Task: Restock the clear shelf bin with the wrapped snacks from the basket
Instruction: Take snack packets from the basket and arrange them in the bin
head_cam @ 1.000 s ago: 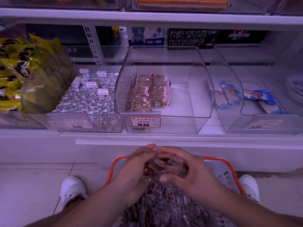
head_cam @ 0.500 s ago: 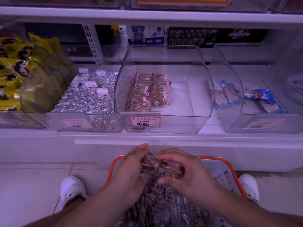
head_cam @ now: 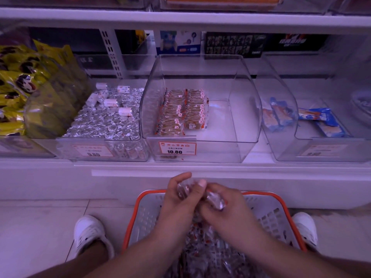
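Orange rim, clear plastic, silver foil and yellow bags under a violet cast.
The grey latticed plastic basket [head_cam: 148, 213] has an orange rim; the clear curved shelf bin [head_cam: 236, 117] holds tan snacks in clear red-and-white wrappers [head_cam: 180, 113] behind a white price tag with orange border [head_cam: 177, 148]. Silver foil pieces [head_cam: 104, 121], yellow bags with black-and-white faces [head_cam: 18, 81], blue packets [head_cam: 319, 121] and white shoes [head_cam: 89, 231] surround them.

white shelf [head_cam: 180, 165] bears clear bins [head_cam: 249, 117] side by side — tiled floor [head_cam: 40, 227] carries the basket [head_cam: 281, 199].

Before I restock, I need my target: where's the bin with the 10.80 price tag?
In the head view, the clear bin sits mid-shelf, between the foil candy bin and the blue-packet bin.
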Motion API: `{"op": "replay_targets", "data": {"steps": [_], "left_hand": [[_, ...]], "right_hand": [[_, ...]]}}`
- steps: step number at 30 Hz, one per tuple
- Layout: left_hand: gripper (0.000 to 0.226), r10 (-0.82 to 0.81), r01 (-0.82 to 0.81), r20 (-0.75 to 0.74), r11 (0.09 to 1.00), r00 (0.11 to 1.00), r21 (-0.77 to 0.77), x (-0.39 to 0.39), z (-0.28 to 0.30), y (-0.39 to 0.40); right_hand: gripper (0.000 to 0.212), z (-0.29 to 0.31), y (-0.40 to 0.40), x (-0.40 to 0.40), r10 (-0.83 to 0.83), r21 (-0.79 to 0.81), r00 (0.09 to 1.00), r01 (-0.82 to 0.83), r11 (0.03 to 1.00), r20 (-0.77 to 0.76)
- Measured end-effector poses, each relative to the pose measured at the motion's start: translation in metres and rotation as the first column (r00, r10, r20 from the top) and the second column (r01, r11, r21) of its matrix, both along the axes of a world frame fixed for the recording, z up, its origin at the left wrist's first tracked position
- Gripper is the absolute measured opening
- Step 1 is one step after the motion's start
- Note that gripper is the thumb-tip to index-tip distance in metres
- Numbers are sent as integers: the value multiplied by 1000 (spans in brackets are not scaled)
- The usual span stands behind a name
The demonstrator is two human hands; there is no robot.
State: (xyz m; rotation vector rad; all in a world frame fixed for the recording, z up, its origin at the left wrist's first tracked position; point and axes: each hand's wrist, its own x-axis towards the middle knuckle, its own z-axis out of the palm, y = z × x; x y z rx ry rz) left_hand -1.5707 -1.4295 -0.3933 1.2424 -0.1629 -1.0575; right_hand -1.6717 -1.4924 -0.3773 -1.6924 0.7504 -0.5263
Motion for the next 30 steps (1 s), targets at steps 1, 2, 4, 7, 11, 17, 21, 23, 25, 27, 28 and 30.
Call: {"op": "replay_targets", "data": {"steps": [1,2,4,7,11,17,21,23,25,27,28,30], "left_hand": [[42,17,-16,-23,1000,1000,18,4,-1,-1],[34,37,-35,-38,998,999,48,9,-3,-2],[22,67,-64,-17,992,998,111,21,-6,-3],[17,48,-63,129,992,990,114,32,-10,-4],[19,-132,105,473,991,871,85,22,-4,0],[53,-379,336,617,922,689,192,8,-9,2],[48,-283,279,345,958,895,63,21,-3,-1],[54,-269,275,219,961,938,3,27,2,0],[57,-256,260,75,965,964,-39,33,7,0],[61,-256,254,-33,965,966,-63,40,9,0],[60,-265,260,-65,963,962,-71,42,11,0],[46,-288,283,-87,957,954,-70,42,13,0]], "right_hand": [[27,-1,2,-1,76,-11,997,-76,997,-21],[29,-1,2,-2,104,0,994,-104,995,-29],[21,3,-3,-4,37,139,999,-38,990,9],[5,11,-20,-7,-177,455,984,151,878,15],[23,11,-26,-5,-192,469,973,231,853,-131],[52,8,-22,-1,-14,821,998,-48,568,68],[42,10,-32,-7,65,814,985,-169,555,160],[40,8,-37,-11,72,785,981,-189,590,182],[38,8,-37,-12,50,765,980,-180,619,190],[40,6,-36,-11,0,709,992,-93,699,130],[41,4,-35,-11,-26,650,996,-36,759,85],[45,2,-34,-10,-36,505,999,31,863,1]]}}
